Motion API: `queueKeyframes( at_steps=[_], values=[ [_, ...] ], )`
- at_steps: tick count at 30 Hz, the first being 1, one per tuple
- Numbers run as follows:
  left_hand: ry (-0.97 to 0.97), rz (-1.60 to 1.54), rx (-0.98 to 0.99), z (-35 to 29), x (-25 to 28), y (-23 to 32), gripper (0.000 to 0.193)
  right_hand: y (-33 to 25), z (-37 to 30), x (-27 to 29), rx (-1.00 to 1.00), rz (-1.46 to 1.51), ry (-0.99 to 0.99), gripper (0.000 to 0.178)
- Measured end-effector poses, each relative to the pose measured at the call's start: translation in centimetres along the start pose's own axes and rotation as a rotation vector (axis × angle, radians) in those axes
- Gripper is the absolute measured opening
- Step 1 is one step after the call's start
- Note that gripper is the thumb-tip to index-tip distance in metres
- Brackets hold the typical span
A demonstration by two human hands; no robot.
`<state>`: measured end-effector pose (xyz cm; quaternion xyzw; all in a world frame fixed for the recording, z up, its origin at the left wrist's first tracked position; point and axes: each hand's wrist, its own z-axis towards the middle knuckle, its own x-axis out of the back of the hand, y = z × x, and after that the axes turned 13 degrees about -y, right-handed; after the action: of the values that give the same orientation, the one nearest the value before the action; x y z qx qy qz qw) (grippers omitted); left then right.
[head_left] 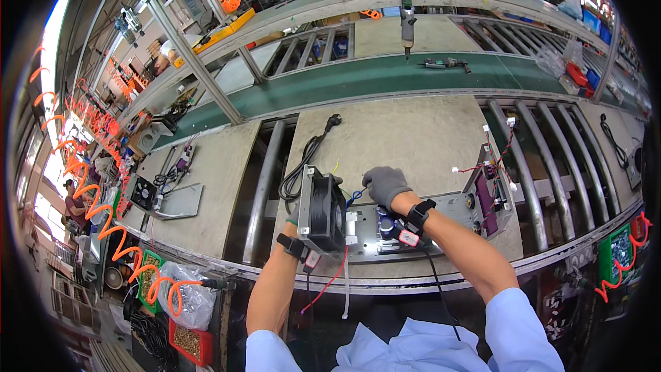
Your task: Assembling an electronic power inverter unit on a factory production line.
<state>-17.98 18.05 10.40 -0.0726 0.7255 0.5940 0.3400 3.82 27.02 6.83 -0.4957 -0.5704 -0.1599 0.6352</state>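
Note:
A black cooling fan (325, 213) in a metal frame stands upright at the left end of a metal chassis plate (441, 213). My left hand (294, 216), gloved, is behind the fan and mostly hidden by it; a dark fingertip shows at its far edge, wrapped round the frame. My right hand (387, 186), in a grey glove, is closed just right of the fan, pinching a blue wire (355, 197). Blue capacitors (387, 223) sit on the plate below that hand. A red wire (329, 282) and a white strip (345, 282) hang over the front edge.
A black power cord (308, 155) lies behind the fan. A purple board with wires (487, 196) stands at the chassis's right end. Metal rollers (530, 172) flank the wooden board (406, 124). An electric screwdriver (407, 24) hangs over the green belt (330, 77). Parts bins (193, 344) stand lower left.

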Motion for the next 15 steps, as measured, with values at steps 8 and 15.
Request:
queueKeyframes(
  at_steps=[8,15],
  values=[
    [-0.300,-0.214,-0.045,0.2,3.5,-1.0,0.058,-3.2,-1.1,2.7,0.050,-0.641,0.147,0.017],
    [-0.057,0.018,-0.098,-0.1,7.8,-4.1,0.054,-5.0,0.3,4.1,-0.042,-0.334,0.105,0.031]
  ],
)
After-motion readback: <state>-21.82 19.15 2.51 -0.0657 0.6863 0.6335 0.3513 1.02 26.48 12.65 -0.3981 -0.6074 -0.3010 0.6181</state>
